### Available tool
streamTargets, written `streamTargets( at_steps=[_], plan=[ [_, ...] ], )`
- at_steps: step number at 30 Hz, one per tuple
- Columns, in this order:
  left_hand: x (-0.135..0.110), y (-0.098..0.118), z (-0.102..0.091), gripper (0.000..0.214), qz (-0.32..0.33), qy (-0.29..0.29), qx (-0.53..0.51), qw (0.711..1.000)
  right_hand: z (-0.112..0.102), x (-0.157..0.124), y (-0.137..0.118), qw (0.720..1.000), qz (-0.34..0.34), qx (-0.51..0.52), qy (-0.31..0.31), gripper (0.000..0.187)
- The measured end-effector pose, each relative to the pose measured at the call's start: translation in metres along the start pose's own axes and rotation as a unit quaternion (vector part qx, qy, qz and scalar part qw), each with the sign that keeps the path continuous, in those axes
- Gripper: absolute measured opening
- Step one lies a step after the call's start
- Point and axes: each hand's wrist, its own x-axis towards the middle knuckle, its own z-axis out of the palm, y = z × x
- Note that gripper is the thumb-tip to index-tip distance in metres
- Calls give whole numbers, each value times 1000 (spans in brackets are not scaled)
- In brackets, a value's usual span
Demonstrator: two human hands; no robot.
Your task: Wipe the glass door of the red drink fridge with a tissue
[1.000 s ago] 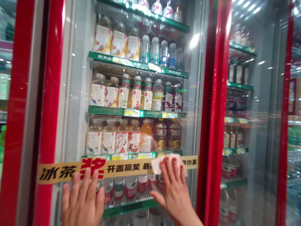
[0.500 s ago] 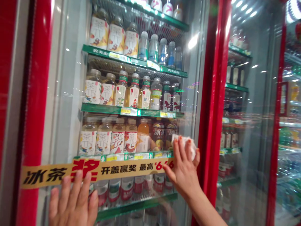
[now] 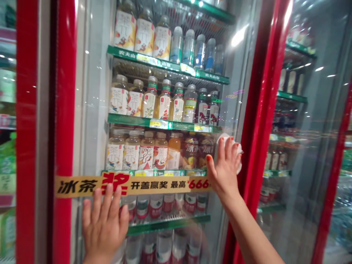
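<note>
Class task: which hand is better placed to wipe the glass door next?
Right, probably: the right hand holds a white wipe on the glass by the red frame; the left hand, bare, lies flat lower down.

A crumpled white wipe (image 3: 226, 138) sits pressed against the glass of the red-framed cooler door (image 3: 92, 91), close beside the door's right frame and just above the right end of the yellow banner (image 3: 132, 185). The right hand (image 3: 224, 170) covers most of it, fingers spread.
</note>
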Motion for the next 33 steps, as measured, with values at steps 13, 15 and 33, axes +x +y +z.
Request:
streamTargets(
  at_steps=[13,15,33],
  plan=[
    [5,6,-4,77,-5,13,-12,1000,6,-16,-42,998,-57,36,4,80],
    [4,5,-3,78,-3,13,-6,1000,9,9,-71,998,5,68,17,81],
    [3,-1,-3,82,6,5,11,1000,8,54,-137,997,-32,59,30,88]
  ],
)
